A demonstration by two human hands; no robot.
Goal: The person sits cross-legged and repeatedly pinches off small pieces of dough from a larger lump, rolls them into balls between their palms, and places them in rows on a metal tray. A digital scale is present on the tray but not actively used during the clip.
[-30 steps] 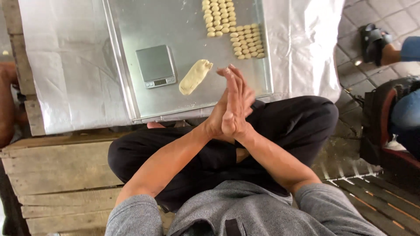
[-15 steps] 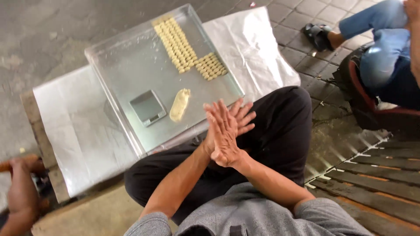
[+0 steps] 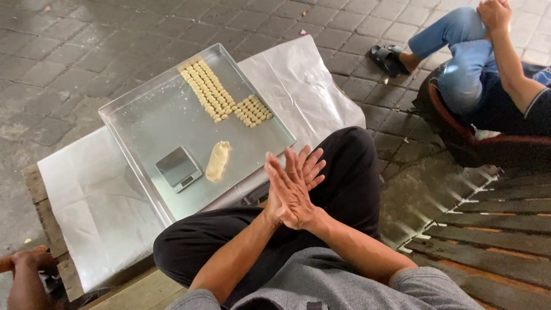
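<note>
Silver metal baking tray [image 3: 143,123] lies on white paper [image 3: 92,195] over a wooden pallet, with a small grey digital scale [image 3: 178,168] on it, an oblong lump of pale dough [image 3: 218,161] just beside that, and rows of small pale dough pieces [image 3: 221,99] at the far edge. Nearer, over black-trousered knees, the left hand [image 3: 307,169] and right hand [image 3: 287,195] press palm to palm, fingers straight and slightly splayed; whether anything sits between them cannot be seen. Farther right, another person in blue jeans [image 3: 459,51] sits.
</note>
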